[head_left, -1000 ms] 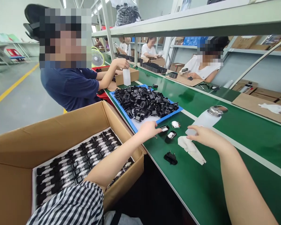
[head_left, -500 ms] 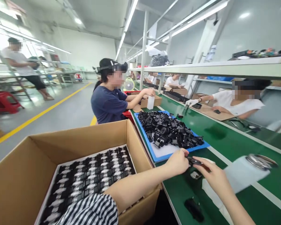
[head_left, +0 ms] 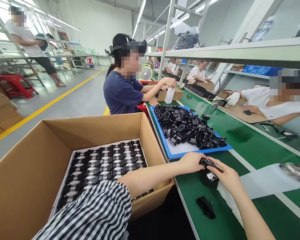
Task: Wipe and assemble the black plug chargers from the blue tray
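Both hands meet over the green table at a small black plastic part [head_left: 207, 162]. My left hand [head_left: 192, 162] grips its near-left end with closed fingers. From the other side, my right hand [head_left: 226, 175] pinches it between thumb and fingers. Just below them lies a black piece with a shiny silver face [head_left: 212, 176], partly in shadow. Another black part [head_left: 206, 206] rests on the table nearer to me. A white cloth [head_left: 230, 198] lies partly beneath my right hand and wrist. Beyond the hands, many black plastic parts [head_left: 187, 128] are heaped on a blue-rimmed tray [head_left: 175, 155].
On the left stands an open cardboard box [head_left: 95, 128] holding rows of black parts [head_left: 102, 163]. A translucent white bottle with a metal lid [head_left: 262, 181] is at the right. A co-worker in blue [head_left: 122, 90] sits ahead; another person [head_left: 282, 100] works across the table [head_left: 242, 140].
The view has shifted, bringing the bottle and far co-worker further right. Both hands remain together on the black part, now showing more of its length.
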`<state>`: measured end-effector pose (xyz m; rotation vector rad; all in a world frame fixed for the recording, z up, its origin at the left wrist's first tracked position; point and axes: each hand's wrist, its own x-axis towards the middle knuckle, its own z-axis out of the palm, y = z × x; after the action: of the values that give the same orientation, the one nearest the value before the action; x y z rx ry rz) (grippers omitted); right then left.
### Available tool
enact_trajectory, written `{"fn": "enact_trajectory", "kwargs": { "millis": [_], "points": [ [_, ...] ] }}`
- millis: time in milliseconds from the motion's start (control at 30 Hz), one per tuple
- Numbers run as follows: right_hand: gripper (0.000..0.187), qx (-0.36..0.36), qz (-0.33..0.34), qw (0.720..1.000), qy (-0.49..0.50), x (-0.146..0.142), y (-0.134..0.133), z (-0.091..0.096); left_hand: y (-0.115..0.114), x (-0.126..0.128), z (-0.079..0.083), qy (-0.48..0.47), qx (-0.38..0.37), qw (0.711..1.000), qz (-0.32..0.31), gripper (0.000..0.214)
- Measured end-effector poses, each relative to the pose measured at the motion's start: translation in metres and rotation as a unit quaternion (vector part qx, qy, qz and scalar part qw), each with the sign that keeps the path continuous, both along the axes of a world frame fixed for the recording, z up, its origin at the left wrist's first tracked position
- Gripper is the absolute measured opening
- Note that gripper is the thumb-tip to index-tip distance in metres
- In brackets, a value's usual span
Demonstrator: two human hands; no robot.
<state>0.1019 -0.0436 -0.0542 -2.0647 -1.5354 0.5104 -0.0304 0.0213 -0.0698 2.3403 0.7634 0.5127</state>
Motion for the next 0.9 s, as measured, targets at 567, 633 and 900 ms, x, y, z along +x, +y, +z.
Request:
{"fn": "enact_trajectory", "kwargs": {
  "millis": [567, 633, 900],
  "points": [
    [0.019, -0.061, 0.073, 0.992, -0.078, 0.000, 0.010, 0.018, 0.005, 0.001, 0.012, 0.057, 0.043, 0.997, -0.012, 0.034],
    [0.017, -0.073, 0.070, 0.992, -0.074, -0.001, 0.010, 0.022, 0.005, 0.001, 0.013, 0.068, 0.038, 0.997, -0.012, 0.033],
    [0.015, -0.092, 0.093, 0.988, -0.088, 0.000, 0.011, 0.022, 0.006, 0.006, 0.033, 0.162, 0.053, 0.985, -0.029, 0.032]
  ]
}}
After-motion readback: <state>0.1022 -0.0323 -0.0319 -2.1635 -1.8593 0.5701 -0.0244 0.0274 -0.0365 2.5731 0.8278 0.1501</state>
